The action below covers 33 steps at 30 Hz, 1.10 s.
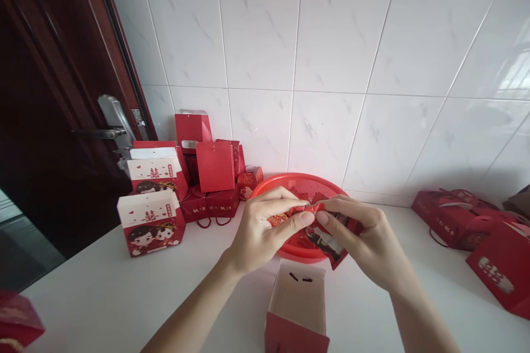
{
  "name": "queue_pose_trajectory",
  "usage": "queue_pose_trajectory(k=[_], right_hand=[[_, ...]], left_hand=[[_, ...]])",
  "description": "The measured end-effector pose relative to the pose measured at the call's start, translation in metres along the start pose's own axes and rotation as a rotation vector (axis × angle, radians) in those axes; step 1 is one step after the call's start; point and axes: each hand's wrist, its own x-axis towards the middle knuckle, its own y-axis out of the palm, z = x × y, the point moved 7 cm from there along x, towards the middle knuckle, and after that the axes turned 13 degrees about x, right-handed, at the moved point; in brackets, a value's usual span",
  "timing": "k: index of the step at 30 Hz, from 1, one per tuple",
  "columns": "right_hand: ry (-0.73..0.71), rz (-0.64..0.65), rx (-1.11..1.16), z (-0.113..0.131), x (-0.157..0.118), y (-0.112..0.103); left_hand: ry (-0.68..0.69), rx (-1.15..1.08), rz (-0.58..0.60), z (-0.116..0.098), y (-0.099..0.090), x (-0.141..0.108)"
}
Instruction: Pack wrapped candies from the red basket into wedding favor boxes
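Observation:
Both hands meet over a red plastic basket (306,179), fingertips nearly touching. My left hand (265,226) pinches a small red wrapped piece (308,208). My right hand (364,234) pinches the same red wrapper from the other side. A red packet with a dark and pale print (329,242) shows below the fingers, over the basket's near side; whether a hand holds it is unclear. More red wrapped items lie in the basket, partly hidden by the hands. Just in front, an open red box with a pale inside (298,298) holds two small dark pieces.
Red boxes (215,165) are grouped at the back left, near printed boxes with cartoon faces (152,223). Other red boxes (503,265) stand on the right. A red object (19,317) sits at the lower left. Behind are a tiled wall and a dark door (53,66).

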Motion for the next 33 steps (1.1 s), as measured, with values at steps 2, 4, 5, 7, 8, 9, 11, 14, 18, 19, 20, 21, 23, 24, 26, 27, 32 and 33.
queue_pose_trajectory(k=[2,4,5,7,8,9,11,14,18,19,20,21,23,24,26,27,32,33], right_hand=[[0.012,0.015,0.011,0.0,0.0,0.001],[0.015,0.02,0.034,0.001,-0.001,0.001],[0.015,0.022,0.045,0.001,-0.001,0.001],[0.011,0.027,0.065,0.002,-0.001,0.002],[0.011,0.029,0.071,0.002,0.0,0.002],[0.012,0.03,0.074,0.002,0.0,0.002],[0.017,0.031,0.08,0.001,0.0,0.003],[0.023,0.026,0.087,-0.001,0.0,0.004],[0.03,0.006,0.087,-0.005,0.001,0.003],[0.032,-0.003,0.085,-0.005,0.001,0.002],[0.033,-0.014,0.084,-0.006,0.002,0.001],[0.037,-0.026,0.085,-0.007,0.002,0.0],[0.045,-0.048,0.093,-0.008,0.002,-0.002],[0.046,-0.057,0.099,-0.008,0.003,-0.003],[0.04,-0.07,0.101,-0.008,0.003,-0.004],[0.036,-0.072,0.097,-0.008,0.002,-0.005],[0.019,-0.06,0.083,-0.007,0.002,-0.004],[0.019,-0.057,0.083,-0.007,0.002,-0.003]], left_hand=[[-0.059,-0.048,0.025,0.003,0.001,0.0],[-0.105,-0.094,0.045,0.006,0.002,0.0],[-0.125,-0.112,0.055,0.007,0.002,0.0],[-0.153,-0.136,0.069,0.009,0.002,0.0],[-0.161,-0.143,0.076,0.01,0.002,0.0],[-0.168,-0.147,0.082,0.011,0.003,0.0],[-0.178,-0.156,0.091,0.013,0.003,0.0],[-0.194,-0.176,0.088,0.017,0.005,0.001],[-0.24,-0.193,0.12,0.023,0.01,0.001],[-0.247,-0.195,0.132,0.023,0.011,0.001],[-0.251,-0.196,0.138,0.023,0.012,0.001],[-0.253,-0.196,0.137,0.023,0.012,0.001],[-0.248,-0.2,0.128,0.022,0.01,0.001],[-0.246,-0.204,0.123,0.022,0.01,0.001],[-0.248,-0.203,0.116,0.023,0.009,0.001],[-0.248,-0.193,0.114,0.023,0.008,0.001],[-0.246,-0.1,0.107,0.023,0.009,0.0],[-0.239,-0.094,0.102,0.022,0.009,0.0]])
